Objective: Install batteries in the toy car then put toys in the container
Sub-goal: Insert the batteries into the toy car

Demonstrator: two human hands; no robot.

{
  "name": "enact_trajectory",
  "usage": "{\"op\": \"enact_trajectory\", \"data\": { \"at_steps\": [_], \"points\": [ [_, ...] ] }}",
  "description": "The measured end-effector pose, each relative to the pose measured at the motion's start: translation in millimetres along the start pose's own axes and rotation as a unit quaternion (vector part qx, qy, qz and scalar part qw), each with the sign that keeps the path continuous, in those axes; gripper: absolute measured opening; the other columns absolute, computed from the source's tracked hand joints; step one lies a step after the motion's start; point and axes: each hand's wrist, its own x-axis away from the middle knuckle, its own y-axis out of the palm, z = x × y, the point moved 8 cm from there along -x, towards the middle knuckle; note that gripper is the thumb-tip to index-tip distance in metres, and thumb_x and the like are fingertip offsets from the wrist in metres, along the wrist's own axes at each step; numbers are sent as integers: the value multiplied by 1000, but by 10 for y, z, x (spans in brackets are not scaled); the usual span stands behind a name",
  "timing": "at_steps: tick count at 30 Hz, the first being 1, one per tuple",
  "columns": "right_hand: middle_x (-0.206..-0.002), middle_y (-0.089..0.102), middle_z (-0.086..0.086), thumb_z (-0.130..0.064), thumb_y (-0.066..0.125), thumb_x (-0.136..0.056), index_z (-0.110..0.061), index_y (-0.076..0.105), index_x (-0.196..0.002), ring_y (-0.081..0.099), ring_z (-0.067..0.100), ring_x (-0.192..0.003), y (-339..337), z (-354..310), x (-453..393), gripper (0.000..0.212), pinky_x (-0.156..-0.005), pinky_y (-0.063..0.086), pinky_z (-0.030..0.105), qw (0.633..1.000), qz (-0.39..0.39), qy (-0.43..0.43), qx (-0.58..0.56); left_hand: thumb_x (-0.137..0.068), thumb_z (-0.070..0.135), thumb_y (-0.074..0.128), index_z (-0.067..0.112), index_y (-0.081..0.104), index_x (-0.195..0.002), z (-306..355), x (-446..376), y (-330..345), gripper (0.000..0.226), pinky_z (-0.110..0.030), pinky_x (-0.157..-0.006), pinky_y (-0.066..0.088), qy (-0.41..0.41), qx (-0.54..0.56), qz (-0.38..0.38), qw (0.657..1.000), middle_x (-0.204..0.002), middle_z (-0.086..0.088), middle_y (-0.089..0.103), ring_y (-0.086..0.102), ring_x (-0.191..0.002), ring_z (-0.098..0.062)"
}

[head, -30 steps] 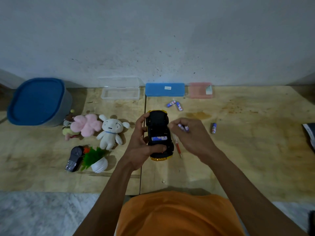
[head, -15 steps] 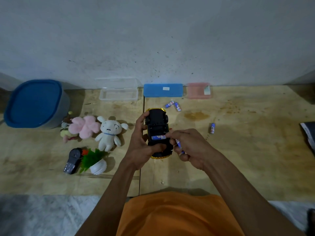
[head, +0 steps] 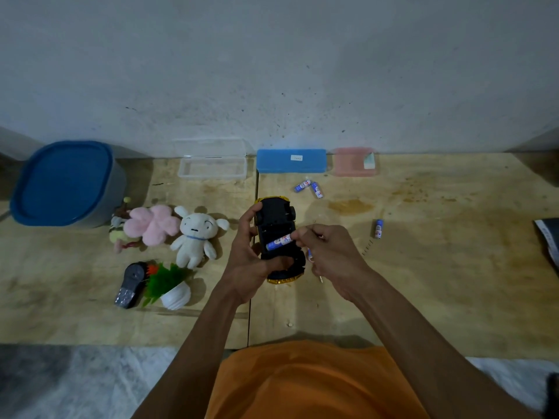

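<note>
1. Black, hard plastic underside up, the toy car (head: 276, 234) sits above the desk (head: 423, 282), gripped by our left hand (head: 251, 261).
2. Our right hand (head: 329, 252) fingers (head: 299, 235) pinch a smooth, light battery (head: 279, 242), apparently half-seated.
3. We should hold its ends.

I am facing a plain grey wall (head: 272, 71), dimly lit and speckled. I am working at a stained wooden table (head: 438, 282) abutting it.
</note>
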Motion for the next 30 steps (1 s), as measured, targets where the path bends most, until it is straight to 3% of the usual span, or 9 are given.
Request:
{"op": "enact_trajectory", "data": {
  "at_steps": [3,6,11,14,16,18,23,25,30],
  "points": [
    [-68,62,-11,-25,63,-96,-18,75,-94,54,0,-50,-10,-44,-13,14,-51,41,18,998,12,-52,40,-52,5,90,46,40,-143,-21,15,17,111,-59,-88,58,-1,1,-1,1000,-137,-13,52,63,-117,-37],
    [-89,71,-4,-27,74,-87,-20,74,-93,68,7,-78,-19,-47,-42,9,-63,54,21,995,26,-79,53,-55,-5,86,43,39,-145,-35,18,53,111,-59,-88,58,-3,1,-14,1000,-137,-13,53,63,-118,-37],
    [-88,72,-10,-27,75,-87,-19,75,-95,66,0,-86,17,-148,-83,11,-69,47,10,987,40,-126,93,-54,-2,86,47,40,-143,-40,37,114,112,-52,-89,59,-7,-6,-26,1000,-134,-11,54,64,-118,-32],
    [-85,72,-9,-28,72,-90,-18,76,-94,67,5,-83,35,-181,-133,12,-75,51,20,986,34,-130,103,-50,0,85,50,42,-141,-49,45,121,112,-54,-86,60,-16,-8,-19,1000,-131,-12,55,64,-114,-35],
    [-76,68,-5,-27,70,-91,-13,75,-96,62,11,-70,18,-131,-170,15,-62,49,25,995,7,-90,45,-46,5,87,52,44,-139,-43,54,118,112,-57,-88,59,-19,-12,-16,1000,-130,-11,55,62,-115,-36],
    [-71,59,5,-24,69,-92,-3,72,-99,50,14,-58,8,-46,-176,22,-47,39,22,991,-47,-14,-124,-45,6,88,52,45,-138,-48,66,93,112,-60,-88,58,-26,-5,-12,1000,-132,-11,54,60,-117,-36],
    [-74,54,3,-23,59,-95,-8,68,-89,44,8,-58,140,-60,-72,19,-41,34,17,889,-199,99,-401,-51,-1,88,50,45,-138,-31,84,62,110,-57,-86,59,-24,-3,-6,1000,-135,-8,53,61,-118,-33],
    [-74,52,2,-20,56,-95,-7,64,-95,45,8,-57,219,-73,-81,15,-40,34,17,879,-202,104,-418,-54,-9,84,48,44,-140,-31,74,94,111,-55,-86,60,-23,3,-11,1000,-135,-8,54,62,-119,-32],
    [-70,60,7,-9,58,-93,0,65,-96,46,14,-56,200,-34,-158,12,-39,32,21,925,-100,77,-359,-54,-11,83,48,45,-140,-30,81,143,110,-57,-89,58,-27,12,-17,999,-134,-13,53,61,-119,-36]
  ]
}}
